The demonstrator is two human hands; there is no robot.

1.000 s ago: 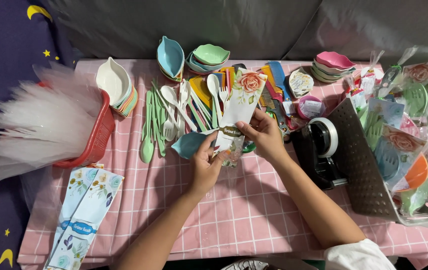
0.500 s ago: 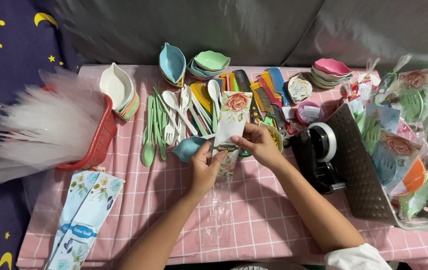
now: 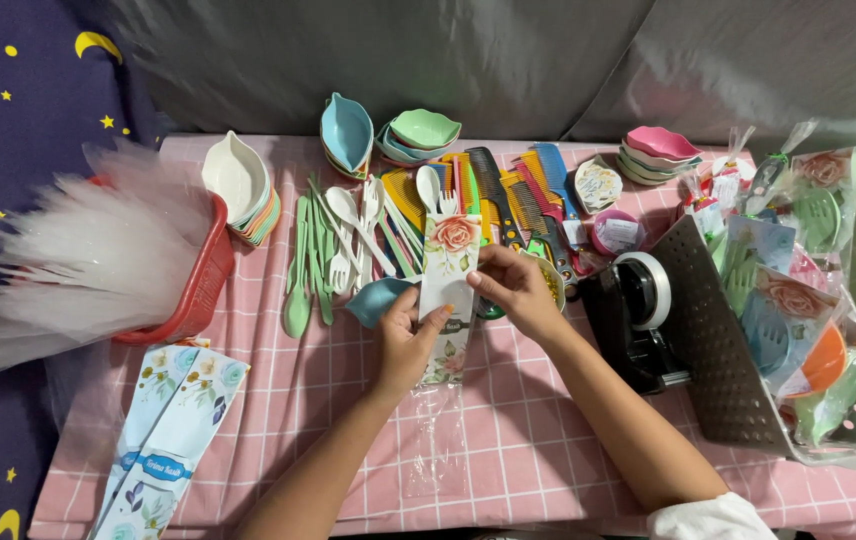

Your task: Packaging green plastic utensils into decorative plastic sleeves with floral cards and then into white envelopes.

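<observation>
Both hands, the left hand (image 3: 406,335) and right hand (image 3: 511,290), pinch the floral card (image 3: 448,265) over a clear sleeve (image 3: 435,430), which looks slippery enough to let the card slide askew

The cloth (image 3: 278,400) is pink with a white grid; the card (image 3: 448,262) is white with a pink rose and green leaves; the basket (image 3: 193,290) is red; the spoons (image 3: 300,270) are pale green, others white; the combs (image 3: 508,190) are black, blue, red, orange, yellow and green; the bowls (image 3: 348,130) are blue, green and pink; the tape holder (image 3: 638,320) is black; the tray (image 3: 728,370) is grey; the backdrop (image 3: 8,120) is navy with yellow stars and moons
</observation>
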